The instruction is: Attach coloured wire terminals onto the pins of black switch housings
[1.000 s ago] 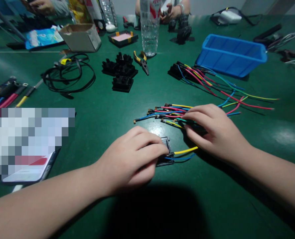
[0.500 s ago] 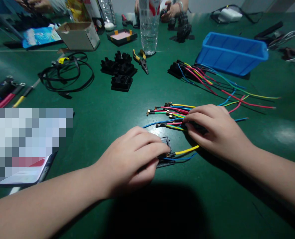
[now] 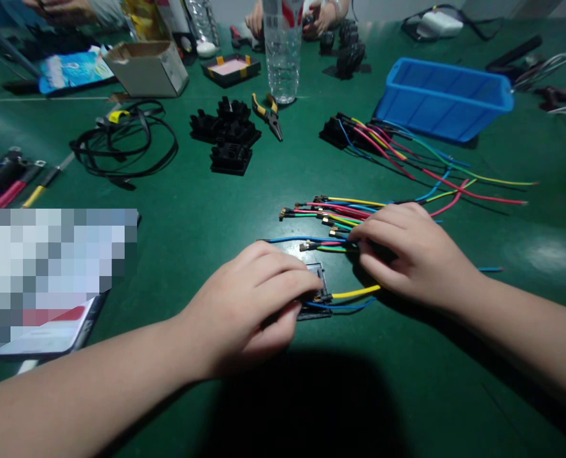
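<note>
Green table (image 3: 445,401) reaches its far edge well beyond the wires (image 3: 342,208), a narrow gap parting left hand (image 3: 258,292) from right hand (image 3: 407,254). Palm down, the left clamps a black housing (image 3: 317,313) there; the right, arched, pinches a blue wire (image 3: 302,239) just beyond.

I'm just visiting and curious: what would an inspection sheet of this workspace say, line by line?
Surface: glossy green table, with a bright reflection and dark shadows.
Job's things: black housing with a yellow wire and a thin blue wire beside its right edge; bundle of coloured wires just beyond it.
Clutter: yellow-handled pliers, black plastic parts, clear bottle, cardboard box, blue bin.
Hands: left hand holds the black housing; right hand pinches a long blue wire.
Cables: coiled black cable with a yellow tag.
Surroundings: another person's hand at the far side.
</note>
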Motion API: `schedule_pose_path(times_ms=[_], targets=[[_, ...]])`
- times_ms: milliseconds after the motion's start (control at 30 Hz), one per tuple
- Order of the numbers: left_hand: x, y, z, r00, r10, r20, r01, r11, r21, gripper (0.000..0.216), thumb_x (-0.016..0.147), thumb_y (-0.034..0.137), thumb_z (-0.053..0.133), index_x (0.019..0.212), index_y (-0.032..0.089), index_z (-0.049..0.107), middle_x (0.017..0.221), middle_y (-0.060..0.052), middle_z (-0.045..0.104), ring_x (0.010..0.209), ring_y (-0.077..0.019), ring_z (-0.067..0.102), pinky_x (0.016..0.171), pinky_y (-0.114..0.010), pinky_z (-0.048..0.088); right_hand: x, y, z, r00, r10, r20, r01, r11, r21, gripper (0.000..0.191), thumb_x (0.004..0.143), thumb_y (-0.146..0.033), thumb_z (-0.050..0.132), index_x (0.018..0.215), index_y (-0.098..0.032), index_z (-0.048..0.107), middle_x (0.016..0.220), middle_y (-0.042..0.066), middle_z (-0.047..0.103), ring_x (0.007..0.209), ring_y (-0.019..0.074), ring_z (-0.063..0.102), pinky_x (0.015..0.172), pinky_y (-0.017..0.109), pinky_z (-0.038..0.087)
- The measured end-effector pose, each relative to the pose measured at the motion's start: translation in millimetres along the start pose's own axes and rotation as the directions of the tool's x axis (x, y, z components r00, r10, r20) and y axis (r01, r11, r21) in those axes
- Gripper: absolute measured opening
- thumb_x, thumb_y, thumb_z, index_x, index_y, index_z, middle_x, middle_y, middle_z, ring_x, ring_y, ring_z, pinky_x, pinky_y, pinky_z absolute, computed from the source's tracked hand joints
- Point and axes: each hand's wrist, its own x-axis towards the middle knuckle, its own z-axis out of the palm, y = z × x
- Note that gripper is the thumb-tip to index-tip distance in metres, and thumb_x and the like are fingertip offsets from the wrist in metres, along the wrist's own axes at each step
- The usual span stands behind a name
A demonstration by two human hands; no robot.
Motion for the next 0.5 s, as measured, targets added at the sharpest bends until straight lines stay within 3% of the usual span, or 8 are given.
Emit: schedule_pose_path(times_ms=[300,500], targets=[[0.9,1.0,-0.2,1.000,-0.007,0.005,0.007,1.000,-0.006,0.025,0.084,0.005,0.054,0.107,0.015,0.060,0.102,-0.003,0.067,0.093,-0.0144,0.056,0.088,-0.027,0.044,0.4,0.8,0.7,0.999,0.027,-0.023,-0.028,0.998,-0.057,0.011,0.086,-0.022,0.054,0.094,-0.019,0.061,0.096,0.010,0.065,0.088,0.0246,0.055,0.075,0.039,0.038],[1.0,1.4,-0.3,1.000,-0.009,0.016,0.009,1.000,0.001,0.025,0.084,0.005,0.055,0.106,0.016,0.060,0.101,-0.003,0.066,0.093,-0.0139,0.056,0.089,-0.027,0.044,1.1,-1.4,1.0,0.998,0.050,0.024,-0.048,0.997,-0.068,0.015,0.088,-0.026,0.051,0.091,-0.018,0.063,0.084,0.006,0.065,0.080,0.0223,0.057,0.072,0.038,0.037]])
